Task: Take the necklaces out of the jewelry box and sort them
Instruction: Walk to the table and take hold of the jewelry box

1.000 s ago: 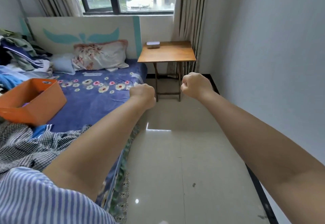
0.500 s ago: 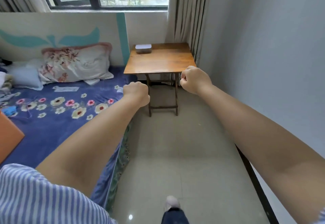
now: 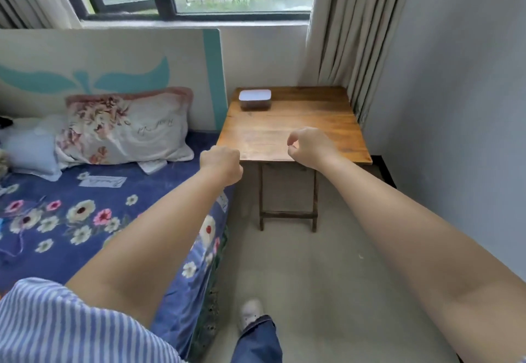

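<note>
A small jewelry box (image 3: 254,99) with a pale lid and a dark base sits closed at the far left corner of the wooden folding table (image 3: 313,135). No necklace shows. My left hand (image 3: 221,166) is a closed fist held in the air just before the table's near left corner. My right hand (image 3: 308,147) is loosely curled over the table's near edge, with nothing in it. Both hands are well short of the box.
A bed (image 3: 71,220) with a blue floral sheet and a floral pillow (image 3: 125,129) runs along the left, against the table. A grey wall (image 3: 455,106) and a curtain (image 3: 347,38) close in the right. Pale floor (image 3: 313,291) lies ahead, my foot (image 3: 250,313) on it.
I have walked toward the table, which now looks larger and closer. Both arms stay stretched out in front, and my hands now reach the table's near edge.
</note>
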Available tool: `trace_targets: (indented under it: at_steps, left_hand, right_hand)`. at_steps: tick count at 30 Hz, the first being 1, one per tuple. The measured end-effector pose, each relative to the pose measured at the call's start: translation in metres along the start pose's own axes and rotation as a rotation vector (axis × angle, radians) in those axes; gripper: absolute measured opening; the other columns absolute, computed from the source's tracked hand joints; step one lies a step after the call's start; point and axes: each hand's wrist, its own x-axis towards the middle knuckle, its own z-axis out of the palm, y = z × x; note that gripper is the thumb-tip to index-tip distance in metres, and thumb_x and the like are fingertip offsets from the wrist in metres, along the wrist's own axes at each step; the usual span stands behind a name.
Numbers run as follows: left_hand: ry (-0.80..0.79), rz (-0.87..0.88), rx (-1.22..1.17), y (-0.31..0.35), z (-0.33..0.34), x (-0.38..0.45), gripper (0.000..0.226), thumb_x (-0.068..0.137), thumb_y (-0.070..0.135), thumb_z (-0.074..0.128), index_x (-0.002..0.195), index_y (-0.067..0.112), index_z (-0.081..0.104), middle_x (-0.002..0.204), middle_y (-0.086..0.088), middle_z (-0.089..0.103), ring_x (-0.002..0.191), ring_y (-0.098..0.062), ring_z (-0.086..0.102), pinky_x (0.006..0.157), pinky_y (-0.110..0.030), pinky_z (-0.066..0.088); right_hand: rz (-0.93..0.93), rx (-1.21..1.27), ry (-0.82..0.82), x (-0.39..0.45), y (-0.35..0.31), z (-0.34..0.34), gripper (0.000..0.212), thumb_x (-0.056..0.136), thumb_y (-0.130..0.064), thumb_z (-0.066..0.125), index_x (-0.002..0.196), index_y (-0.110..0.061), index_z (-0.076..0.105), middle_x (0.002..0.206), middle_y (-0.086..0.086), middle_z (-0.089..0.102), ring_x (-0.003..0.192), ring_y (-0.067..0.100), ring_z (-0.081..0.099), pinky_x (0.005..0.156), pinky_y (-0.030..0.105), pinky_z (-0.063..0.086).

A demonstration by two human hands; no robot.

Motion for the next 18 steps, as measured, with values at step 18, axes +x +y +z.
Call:
trace_targets:
  at_steps: [18]
  left_hand:
    - [-0.226, 0.024, -0.044, -0.054, 0.112, 0.367, 0.021, 0.086, 0.019, 0.042, 0.089, 0.011, 0.061, 0.099, -0.01, 0.062, 0.075, -0.024, 0.047, 0.061, -0.032, 0.039]
  right_hand:
    - [0.2, 0.076, -0.17, 0.372, 0.13, 0.109, 0.023, 0.083, -0.014, 0.049, 0.097, -0.008, 0.067, 0.109, 0.012, 0.068, 0.099, 0.027, 0.059, 0.078, 0.034, 0.05]
